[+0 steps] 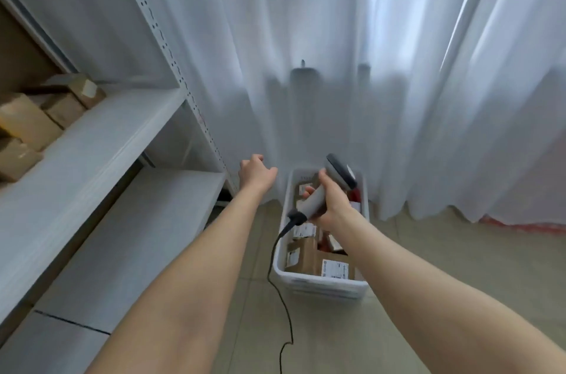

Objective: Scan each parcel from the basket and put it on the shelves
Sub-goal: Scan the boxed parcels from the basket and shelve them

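Nearest to me the black cable [283, 306] snakes over the tiled floor [459, 281] and climbs to the butt of the scanner [314, 200]. Just beyond it the white basket [321, 285] stands on the floor, with the parcels [301, 257] lying inside it, brown boxes with white labels facing up and something red among them. So the task's things are there, and I see none lifted out. Above the middle of the basket the right hand [333, 205] is wrapped round the scanner's grey handle, its dark head tipped up and away towards the basket's far end. I cannot tell whether a finger is on the trigger. A little further out and to the left, the left hand [255, 173] hangs in the air between the basket's far corner and the shelf post, fingers loosely curled round nothing, touching neither. I judge that this is the gap between parcels: scanner ready, free hand about to fetch. The next move calls for the left hand to drop into the basket, take one box by its sides and turn the label up, while the right hand swings the scanner's head down onto that label. To the left the white shelves [92, 141] rise, with a few cardboard boxes [27, 122] already on the middle board and bare room beside them, and behind everything hangs a pale curtain [306, 36]
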Action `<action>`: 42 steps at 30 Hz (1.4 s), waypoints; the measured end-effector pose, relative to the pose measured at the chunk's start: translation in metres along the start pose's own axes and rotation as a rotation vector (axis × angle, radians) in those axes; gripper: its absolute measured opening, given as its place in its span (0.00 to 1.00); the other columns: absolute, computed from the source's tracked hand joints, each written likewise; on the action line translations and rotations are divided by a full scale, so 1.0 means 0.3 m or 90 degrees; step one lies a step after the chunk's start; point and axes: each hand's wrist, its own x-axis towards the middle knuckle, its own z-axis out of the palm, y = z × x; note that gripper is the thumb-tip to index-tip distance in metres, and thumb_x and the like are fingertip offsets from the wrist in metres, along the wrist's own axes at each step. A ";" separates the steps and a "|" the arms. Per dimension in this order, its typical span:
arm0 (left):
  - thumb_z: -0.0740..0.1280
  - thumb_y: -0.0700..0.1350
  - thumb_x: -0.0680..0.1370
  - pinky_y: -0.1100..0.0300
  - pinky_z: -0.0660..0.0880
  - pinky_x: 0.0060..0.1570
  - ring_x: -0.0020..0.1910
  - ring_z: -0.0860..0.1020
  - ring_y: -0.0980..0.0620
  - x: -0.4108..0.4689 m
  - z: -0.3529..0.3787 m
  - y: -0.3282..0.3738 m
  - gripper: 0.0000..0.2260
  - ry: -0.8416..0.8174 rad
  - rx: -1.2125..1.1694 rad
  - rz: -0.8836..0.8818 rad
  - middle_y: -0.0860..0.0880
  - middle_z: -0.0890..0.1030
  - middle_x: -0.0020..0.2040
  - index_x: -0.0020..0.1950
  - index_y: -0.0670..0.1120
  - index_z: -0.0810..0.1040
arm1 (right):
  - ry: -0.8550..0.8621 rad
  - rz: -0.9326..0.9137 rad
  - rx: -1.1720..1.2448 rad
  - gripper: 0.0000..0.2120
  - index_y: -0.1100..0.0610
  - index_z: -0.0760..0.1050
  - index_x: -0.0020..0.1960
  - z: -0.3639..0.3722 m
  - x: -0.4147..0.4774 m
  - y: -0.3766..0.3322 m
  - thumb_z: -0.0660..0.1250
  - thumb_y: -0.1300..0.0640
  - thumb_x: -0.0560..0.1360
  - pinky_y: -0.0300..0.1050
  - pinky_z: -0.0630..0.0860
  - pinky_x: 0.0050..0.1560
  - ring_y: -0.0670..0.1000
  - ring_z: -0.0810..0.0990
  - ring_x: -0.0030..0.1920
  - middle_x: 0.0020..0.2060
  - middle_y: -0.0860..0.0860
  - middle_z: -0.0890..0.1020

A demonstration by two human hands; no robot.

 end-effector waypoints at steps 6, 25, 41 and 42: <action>0.64 0.45 0.78 0.50 0.69 0.65 0.65 0.71 0.41 0.091 0.300 0.097 0.22 -0.100 0.025 0.006 0.41 0.64 0.70 0.71 0.44 0.66 | 0.088 -0.014 0.053 0.21 0.56 0.77 0.57 -0.218 0.178 -0.135 0.75 0.45 0.71 0.60 0.77 0.56 0.55 0.82 0.51 0.48 0.54 0.83; 0.71 0.45 0.73 0.48 0.70 0.65 0.69 0.67 0.43 0.745 1.230 0.005 0.28 -0.294 0.167 -0.038 0.44 0.66 0.70 0.72 0.46 0.66 | 0.268 0.056 -0.002 0.13 0.55 0.78 0.49 -0.546 1.122 -0.328 0.74 0.47 0.72 0.50 0.78 0.41 0.50 0.80 0.38 0.35 0.51 0.81; 0.77 0.45 0.68 0.48 0.56 0.74 0.77 0.50 0.43 1.167 2.083 -0.297 0.55 -0.407 0.472 0.159 0.44 0.47 0.79 0.78 0.44 0.37 | 0.252 0.054 -0.076 0.11 0.59 0.77 0.53 -0.912 1.924 -0.280 0.73 0.55 0.74 0.45 0.78 0.36 0.49 0.78 0.29 0.30 0.52 0.81; 0.77 0.45 0.67 0.47 0.53 0.75 0.78 0.48 0.43 1.189 2.121 -0.311 0.56 -0.401 0.507 0.179 0.44 0.45 0.79 0.77 0.43 0.35 | 0.251 0.050 -0.088 0.09 0.59 0.77 0.50 -0.926 1.957 -0.272 0.73 0.56 0.73 0.45 0.78 0.35 0.49 0.78 0.29 0.30 0.52 0.81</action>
